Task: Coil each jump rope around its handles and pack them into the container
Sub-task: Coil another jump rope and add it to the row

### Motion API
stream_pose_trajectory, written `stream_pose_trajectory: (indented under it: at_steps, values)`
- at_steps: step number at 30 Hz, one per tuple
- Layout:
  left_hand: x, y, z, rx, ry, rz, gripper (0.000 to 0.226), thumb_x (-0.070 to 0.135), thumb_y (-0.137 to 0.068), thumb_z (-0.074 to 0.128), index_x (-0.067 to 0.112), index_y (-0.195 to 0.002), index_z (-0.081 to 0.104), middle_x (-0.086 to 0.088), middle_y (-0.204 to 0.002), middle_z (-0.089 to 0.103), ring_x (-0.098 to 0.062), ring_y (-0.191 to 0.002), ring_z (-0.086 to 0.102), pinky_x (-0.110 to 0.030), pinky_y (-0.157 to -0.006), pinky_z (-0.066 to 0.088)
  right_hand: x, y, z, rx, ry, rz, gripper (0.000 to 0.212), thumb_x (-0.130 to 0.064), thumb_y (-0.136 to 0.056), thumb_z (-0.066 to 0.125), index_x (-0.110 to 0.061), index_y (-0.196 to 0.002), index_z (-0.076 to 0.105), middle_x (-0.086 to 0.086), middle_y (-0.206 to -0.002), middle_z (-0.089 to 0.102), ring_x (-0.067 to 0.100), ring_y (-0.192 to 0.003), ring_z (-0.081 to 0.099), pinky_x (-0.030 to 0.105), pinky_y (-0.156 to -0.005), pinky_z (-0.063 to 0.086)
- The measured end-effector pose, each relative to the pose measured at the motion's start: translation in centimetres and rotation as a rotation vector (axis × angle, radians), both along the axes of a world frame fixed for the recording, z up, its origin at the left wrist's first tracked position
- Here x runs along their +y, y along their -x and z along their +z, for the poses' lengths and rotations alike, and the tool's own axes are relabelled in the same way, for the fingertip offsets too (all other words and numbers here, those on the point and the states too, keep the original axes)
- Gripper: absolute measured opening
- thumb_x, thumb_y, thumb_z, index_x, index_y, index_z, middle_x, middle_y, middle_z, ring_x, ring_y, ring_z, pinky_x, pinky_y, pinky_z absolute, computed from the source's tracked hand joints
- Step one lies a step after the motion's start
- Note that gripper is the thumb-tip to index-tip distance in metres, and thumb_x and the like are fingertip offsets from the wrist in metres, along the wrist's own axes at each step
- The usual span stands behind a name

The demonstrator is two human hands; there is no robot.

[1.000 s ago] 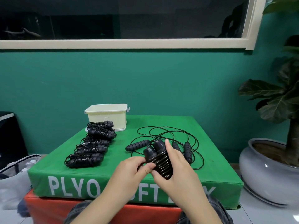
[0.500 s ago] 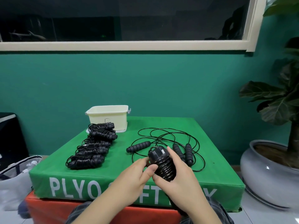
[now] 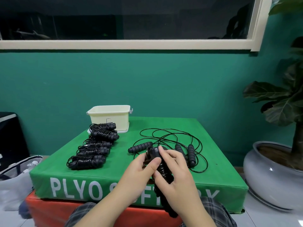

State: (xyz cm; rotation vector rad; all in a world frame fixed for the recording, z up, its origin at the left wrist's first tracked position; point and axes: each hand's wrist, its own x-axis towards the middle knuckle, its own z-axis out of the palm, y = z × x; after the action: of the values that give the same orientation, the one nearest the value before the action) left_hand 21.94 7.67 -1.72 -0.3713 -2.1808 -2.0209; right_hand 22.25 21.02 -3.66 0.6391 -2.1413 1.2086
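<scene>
Meanwhile both hands, left hand (image 3: 141, 171), right hand (image 3: 176, 176), gripping coiled jump rope (image 3: 161, 166), cream container (image 3: 109, 117) interior unseen

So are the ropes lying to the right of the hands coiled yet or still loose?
Still loose. The uncoiled ropes lie spread in open loops on the green box, their handles unwrapped, unlike the coiled bundles.

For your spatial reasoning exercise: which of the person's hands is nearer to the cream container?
Left. The left hand lies on the container's side of the coiled jump rope that both hands hold; the right hand is on the far side.
</scene>
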Motion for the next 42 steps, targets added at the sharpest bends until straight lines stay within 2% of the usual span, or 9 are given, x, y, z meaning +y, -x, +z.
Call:
stream_pose_trajectory:
  at_steps: [6, 8, 13, 17, 23, 27, 32, 38, 42]
  values:
    - [-0.7, 0.2, -0.3, -0.042, 0.07, -0.142, 0.079, 0.045, -0.046, 0.084, 0.026, -0.117, 0.056, 0.013, -0.107, 0.07, -0.004, -0.099, 0.064, -0.023, -0.081, 0.051, -0.4, 0.3, -0.4, -0.118, 0.306, 0.059, 0.047, -0.048, -0.08, 0.055, -0.06, -0.125, 0.047, -0.03, -0.118, 0.048, 0.001, -0.115, 0.052, 0.016, -0.092, 0.044]
    - [-0.4, 0.0, -0.2, -0.042, 0.069, -0.126, 0.074, 0.038, -0.05, 0.083, 0.028, -0.118, 0.054, 0.018, -0.105, 0.069, 0.001, -0.094, 0.063, -0.018, -0.076, 0.05, -0.3, 0.2, -0.1, -0.162, 0.381, 0.071, 0.042, -0.044, -0.084, 0.059, -0.059, -0.122, 0.051, -0.03, -0.113, 0.05, -0.002, -0.112, 0.052, 0.01, -0.089, 0.041]
    - [1.2, 0.0, -0.5, -0.133, -0.274, -0.008, 0.05, 0.029, -0.069, 0.079, 0.019, -0.114, 0.058, -0.003, -0.103, 0.07, -0.005, -0.085, 0.066, -0.016, -0.066, 0.049, -1.0, -0.5, 0.4, -0.191, 0.496, 0.099, 0.032, -0.037, -0.091, 0.053, -0.032, -0.12, 0.063, -0.013, -0.111, 0.059, -0.01, -0.105, 0.053, 0.001, -0.082, 0.037]
    - [2.7, -0.6, -1.0, -0.251, -0.36, -0.053, 0.051, 0.04, -0.072, 0.076, 0.012, -0.113, 0.063, -0.01, -0.104, 0.072, -0.019, -0.095, 0.067, -0.032, -0.082, 0.05, -1.5, -0.6, 0.5, -0.24, 0.546, 0.058, 0.03, -0.04, -0.086, 0.048, -0.065, -0.092, 0.064, -0.023, -0.105, 0.059, 0.0, -0.107, 0.057, 0.015, -0.092, 0.042]
    - [2.6, -0.3, -0.4, -0.232, -0.248, -0.035, 0.056, 0.048, -0.064, 0.076, 0.016, -0.109, 0.064, -0.009, -0.103, 0.072, -0.022, -0.097, 0.068, -0.036, -0.087, 0.053, -1.5, -0.7, 0.6, -0.235, 0.585, 0.02, 0.027, -0.02, -0.097, 0.048, -0.039, -0.113, 0.058, -0.014, -0.106, 0.061, -0.01, -0.104, 0.055, 0.003, -0.087, 0.037]
    - [2.1, -0.3, -0.2, -0.195, -0.285, -0.048, 0.047, 0.039, -0.068, 0.072, 0.016, -0.109, 0.066, -0.009, -0.101, 0.072, -0.022, -0.091, 0.067, -0.034, -0.078, 0.053, -0.8, -0.3, 0.6, -0.293, 0.578, -0.023, 0.03, -0.018, -0.098, 0.05, -0.046, -0.102, 0.058, -0.017, -0.109, 0.065, -0.007, -0.104, 0.058, 0.019, -0.096, 0.043]
    - [1.5, -0.6, 0.4, -0.203, -0.336, -0.096, 0.044, 0.032, -0.068, 0.073, 0.016, -0.109, 0.067, -0.016, -0.104, 0.069, -0.024, -0.081, 0.064, -0.031, -0.061, 0.051, 0.7, 0.1, 1.6, -0.416, 0.588, 0.063, 0.028, -0.008, -0.095, 0.054, -0.035, -0.102, 0.058, -0.005, -0.101, 0.065, -0.004, -0.073, 0.063, 0.021, -0.061, 0.054]
    - [0.9, -1.1, 0.4, -0.197, -0.272, -0.159, 0.04, 0.032, -0.07, 0.07, 0.02, -0.108, 0.069, -0.011, -0.105, 0.07, -0.026, -0.087, 0.065, -0.035, -0.071, 0.05, 0.8, 0.1, 1.8, -0.493, 0.808, 0.209, 0.026, 0.004, -0.089, 0.057, -0.017, -0.103, 0.062, -0.001, -0.089, 0.067, 0.003, -0.068, 0.062, 0.023, -0.052, 0.048]
    - [0.8, -1.7, 0.5, -0.18, -0.204, -0.189, 0.036, 0.032, -0.069, 0.071, 0.028, -0.105, 0.07, -0.007, -0.103, 0.072, -0.023, -0.09, 0.066, -0.036, -0.079, 0.051, 1.0, 0.4, 1.7, -0.486, 0.9, 0.168, 0.003, -0.007, -0.089, 0.062, -0.005, -0.088, 0.059, 0.009, -0.078, 0.066, 0.014, -0.06, 0.057, 0.023, -0.049, 0.046]
